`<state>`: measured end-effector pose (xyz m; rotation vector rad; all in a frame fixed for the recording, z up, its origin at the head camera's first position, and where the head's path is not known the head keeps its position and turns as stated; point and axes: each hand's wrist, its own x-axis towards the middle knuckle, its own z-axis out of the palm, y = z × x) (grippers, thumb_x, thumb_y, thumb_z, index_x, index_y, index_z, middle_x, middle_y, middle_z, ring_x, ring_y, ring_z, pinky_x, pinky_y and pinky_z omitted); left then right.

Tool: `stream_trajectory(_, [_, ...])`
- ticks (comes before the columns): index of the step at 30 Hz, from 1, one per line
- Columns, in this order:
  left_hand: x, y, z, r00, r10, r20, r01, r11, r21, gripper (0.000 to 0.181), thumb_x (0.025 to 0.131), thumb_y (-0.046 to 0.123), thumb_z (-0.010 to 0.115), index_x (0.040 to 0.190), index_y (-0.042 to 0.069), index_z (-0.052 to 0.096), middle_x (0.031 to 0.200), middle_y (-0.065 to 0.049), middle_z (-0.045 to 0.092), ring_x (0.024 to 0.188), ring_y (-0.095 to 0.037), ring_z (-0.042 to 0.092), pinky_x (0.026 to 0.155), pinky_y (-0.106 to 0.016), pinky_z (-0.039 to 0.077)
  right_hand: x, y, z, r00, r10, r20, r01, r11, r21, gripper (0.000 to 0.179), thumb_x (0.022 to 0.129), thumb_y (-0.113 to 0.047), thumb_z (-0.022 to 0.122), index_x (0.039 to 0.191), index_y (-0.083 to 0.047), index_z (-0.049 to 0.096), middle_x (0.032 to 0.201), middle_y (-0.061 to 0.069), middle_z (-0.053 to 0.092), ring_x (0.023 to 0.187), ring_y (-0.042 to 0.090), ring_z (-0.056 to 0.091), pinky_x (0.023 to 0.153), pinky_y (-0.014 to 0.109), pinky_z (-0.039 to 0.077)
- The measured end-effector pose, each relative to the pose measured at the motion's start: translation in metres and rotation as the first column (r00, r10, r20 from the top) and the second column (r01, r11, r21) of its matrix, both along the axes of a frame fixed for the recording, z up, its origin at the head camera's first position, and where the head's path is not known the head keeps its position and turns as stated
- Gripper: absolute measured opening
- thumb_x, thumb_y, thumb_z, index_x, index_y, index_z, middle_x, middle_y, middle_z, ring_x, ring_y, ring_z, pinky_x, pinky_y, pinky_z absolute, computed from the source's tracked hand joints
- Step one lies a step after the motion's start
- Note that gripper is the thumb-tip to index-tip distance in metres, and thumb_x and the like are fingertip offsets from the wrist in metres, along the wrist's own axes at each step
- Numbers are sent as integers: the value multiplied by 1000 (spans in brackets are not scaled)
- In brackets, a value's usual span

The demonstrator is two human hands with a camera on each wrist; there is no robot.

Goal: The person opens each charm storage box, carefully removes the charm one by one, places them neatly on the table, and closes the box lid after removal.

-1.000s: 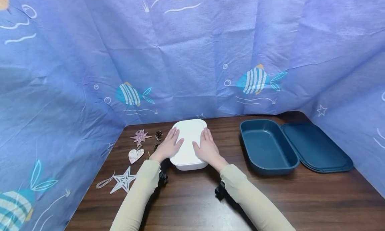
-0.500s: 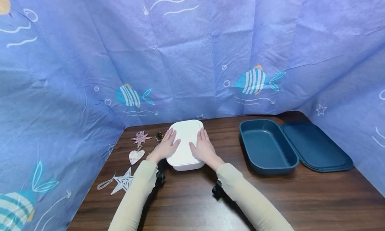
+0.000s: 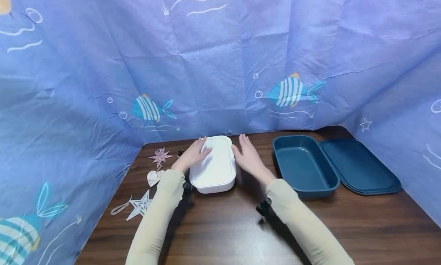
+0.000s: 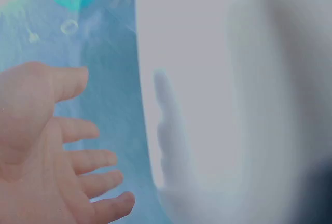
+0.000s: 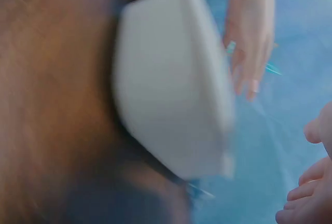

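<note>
A white lidded box (image 3: 217, 163) sits on the table between my two hands. Over its left edge hovers my left hand (image 3: 191, 154), fingers straight; in the left wrist view a gap shows between these fingers (image 4: 91, 161) and the white lid (image 4: 202, 105). My right hand (image 3: 249, 157) is off to the right of the box, raised, fingers extended and holding nothing. The right wrist view has the box's side wall (image 5: 161, 79) blurred, with the right hand (image 5: 314, 187) partly cut off at the frame's edge.
Right of the box stands a dark teal container (image 3: 306, 163), its interior bare, beside a flat teal lid (image 3: 360, 167). On the left lie a pink star (image 3: 160, 156), a white heart (image 3: 154, 177), a white star (image 3: 141, 205) and a pine cone (image 3: 180, 153). A blue fish-print curtain (image 3: 213, 66) surrounds the table.
Both hands have lifted from the white lid. The right hand has moved right, away from the box; the left stays above its left edge. The box shifted slightly left earlier.
</note>
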<state>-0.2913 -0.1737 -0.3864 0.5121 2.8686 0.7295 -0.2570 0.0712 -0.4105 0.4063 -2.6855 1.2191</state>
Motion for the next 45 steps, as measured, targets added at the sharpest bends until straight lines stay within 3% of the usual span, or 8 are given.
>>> stream_trajectory(5, [-6, 42, 19, 994, -13, -112, 15, 1000, 16, 70, 106, 44, 45, 160, 5, 23, 164, -17, 24, 152, -32, 20, 122, -48, 18, 6, 50, 35, 996, -65, -66, 62, 997, -50, 70, 107, -39, 43, 157, 6, 21, 164, 20, 17, 152, 35, 14, 123, 46, 13])
stream_trajectory(10, [-4, 96, 43, 983, -27, -184, 42, 996, 78, 64, 107, 41, 47, 159, 9, 29, 161, -16, 32, 147, -32, 33, 120, -46, 26, 11, 109, 66, 975, -147, -168, 137, 988, -69, 67, 107, -37, 46, 157, 4, 25, 162, 21, 25, 150, 38, 21, 122, 49, 17])
stream_trajectory(15, [4, 160, 61, 968, -32, -251, 81, 979, 186, 60, 106, 36, 51, 157, 10, 35, 157, -12, 40, 145, -29, 37, 119, -40, 29, 19, 178, 82, 935, -273, -225, 262, 962, -79, 64, 106, -36, 47, 157, 0, 31, 159, 24, 32, 145, 44, 29, 118, 56, 23])
stream_trajectory(19, [13, 210, 64, 958, -47, -283, 127, 955, 269, 58, 105, 33, 54, 156, 10, 38, 155, -11, 44, 143, -27, 41, 118, -38, 31, 26, 229, 86, 907, -365, -210, 362, 930, -55, 64, 106, -40, 44, 158, -4, 30, 158, 25, 32, 143, 49, 30, 116, 61, 23])
stream_trajectory(26, [40, 287, 57, 961, -115, -251, 212, 890, 403, 54, 105, 33, 55, 154, 14, 42, 152, -5, 49, 140, -18, 44, 113, -28, 36, 36, 305, 77, 853, -476, -214, 489, 872, 10, 62, 106, -35, 41, 154, 3, 33, 146, 37, 41, 126, 57, 43, 109, 65, 29])
stream_trajectory(31, [66, 335, 45, 962, -178, -205, 254, 857, 449, 53, 105, 35, 54, 154, 18, 44, 151, 2, 50, 134, -12, 49, 107, -24, 40, 44, 342, 59, 869, -471, -152, 484, 873, 62, 64, 106, -32, 38, 154, 8, 27, 148, 39, 35, 135, 60, 31, 112, 65, 25])
stream_trajectory(36, [89, 374, 31, 963, -197, -182, 256, 875, 411, 54, 103, 36, 55, 154, 21, 44, 149, 6, 50, 133, -6, 47, 106, -19, 38, 45, 362, 35, 886, -449, -118, 463, 874, 147, 64, 106, -31, 38, 150, 15, 30, 140, 45, 39, 128, 63, 36, 106, 68, 30])
stream_trajectory(45, [128, 421, -11, 942, -313, -125, 335, 911, 241, 56, 101, 37, 56, 153, 17, 45, 151, 5, 47, 138, -3, 39, 106, -14, 34, 54, 390, -10, 900, -435, -13, 424, 868, 259, 59, 105, -25, 41, 140, 23, 36, 135, 48, 39, 121, 65, 39, 99, 71, 34])
